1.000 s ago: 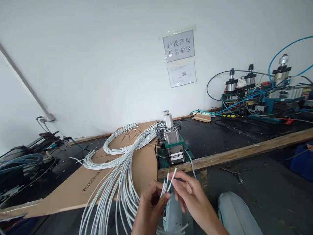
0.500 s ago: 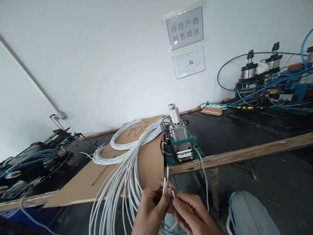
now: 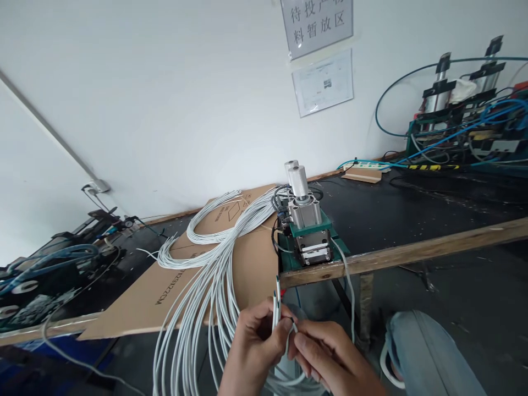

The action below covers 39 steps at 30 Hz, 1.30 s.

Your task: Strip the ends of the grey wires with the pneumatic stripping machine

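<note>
At the frame's bottom centre, the left hand [image 3: 258,345] pinches a few upright white wires [image 3: 275,313] between thumb and fingers, and just beside them the right hand [image 3: 328,352] pinches 1 dark-tipped wire end [image 3: 294,326]. A bundle [image 3: 227,248] of similar wires loops over the cardboard [image 3: 136,308] left of centre and droops past its front edge: if joined to those held, its weight could tug them from a loose grip, and bending the 1 end sharply could harm its tip.
</note>
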### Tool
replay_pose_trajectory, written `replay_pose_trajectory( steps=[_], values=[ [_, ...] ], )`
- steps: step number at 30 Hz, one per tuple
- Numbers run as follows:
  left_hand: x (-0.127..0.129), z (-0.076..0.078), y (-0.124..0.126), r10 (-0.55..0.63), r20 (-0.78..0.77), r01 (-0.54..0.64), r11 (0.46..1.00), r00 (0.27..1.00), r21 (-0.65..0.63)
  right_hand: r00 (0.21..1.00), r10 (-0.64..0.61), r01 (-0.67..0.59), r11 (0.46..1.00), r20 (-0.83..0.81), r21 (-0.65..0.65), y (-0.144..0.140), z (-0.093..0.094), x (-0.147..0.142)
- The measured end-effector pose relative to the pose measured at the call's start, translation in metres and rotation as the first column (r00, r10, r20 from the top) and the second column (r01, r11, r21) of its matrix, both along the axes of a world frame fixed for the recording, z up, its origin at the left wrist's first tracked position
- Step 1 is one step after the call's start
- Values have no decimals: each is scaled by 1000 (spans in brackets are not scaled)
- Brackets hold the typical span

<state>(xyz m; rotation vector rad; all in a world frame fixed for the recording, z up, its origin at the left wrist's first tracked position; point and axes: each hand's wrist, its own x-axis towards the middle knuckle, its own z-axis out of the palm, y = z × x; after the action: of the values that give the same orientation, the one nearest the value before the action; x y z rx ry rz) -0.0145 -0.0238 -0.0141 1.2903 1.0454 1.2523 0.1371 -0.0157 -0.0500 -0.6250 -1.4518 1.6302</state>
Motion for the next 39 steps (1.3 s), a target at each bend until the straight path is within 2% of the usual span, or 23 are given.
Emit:
replay_pose_trajectory(
  steps=[3, 6, 10, 14, 17, 20, 22, 24, 27, 31, 34, 39],
  values=[
    [0, 6, -1, 19, -153, -10, 998, 988, 60, 976, -172, 149, 975, 136, 163, -3, -3, 7],
    [2, 15, -1, 30, -308, 1, 995, 951, 99, 938, -288, 204, 910, 195, 362, -5, -2, 12],
    [3, 27, -3, 30, -478, 37, 991, 878, 130, 913, -269, 86, 862, 306, 500, -4, 5, 16],
    [-2, 31, -3, -51, -579, 151, 980, 814, 126, 875, -260, 19, 862, 408, 507, -5, 12, 18],
    [-6, 30, 0, -84, -626, 205, 971, 775, 123, 883, -201, -16, 890, 424, 455, -5, 15, 18],
    [-4, 27, 1, -57, -582, 153, 981, 811, 116, 929, -142, 3, 926, 340, 377, -6, 11, 12],
    [-1, 23, 1, -18, -486, 66, 995, 874, 81, 974, -87, 37, 972, 209, 233, -7, 5, 6],
    [3, 19, -1, 7, -359, 0, 1000, 933, 19, 998, -20, 19, 1000, 56, 17, -10, -2, -4],
    [6, 10, -4, 37, -169, -50, 996, 985, -72, 987, 5, -40, 976, -161, -214, -13, -13, -19],
    [3, -4, -6, 81, -3, -81, 993, 997, -85, 931, 11, -131, 943, -366, -305, -12, -20, -34],
    [-1, -9, -7, 86, 20, -84, 993, 996, -77, 916, 7, -157, 927, -401, -340, -11, -19, -38],
    [6, 0, -9, 201, -26, -202, 973, 979, -107, 922, -13, -148, 911, -386, -385, -10, -18, -38]
  ],
)
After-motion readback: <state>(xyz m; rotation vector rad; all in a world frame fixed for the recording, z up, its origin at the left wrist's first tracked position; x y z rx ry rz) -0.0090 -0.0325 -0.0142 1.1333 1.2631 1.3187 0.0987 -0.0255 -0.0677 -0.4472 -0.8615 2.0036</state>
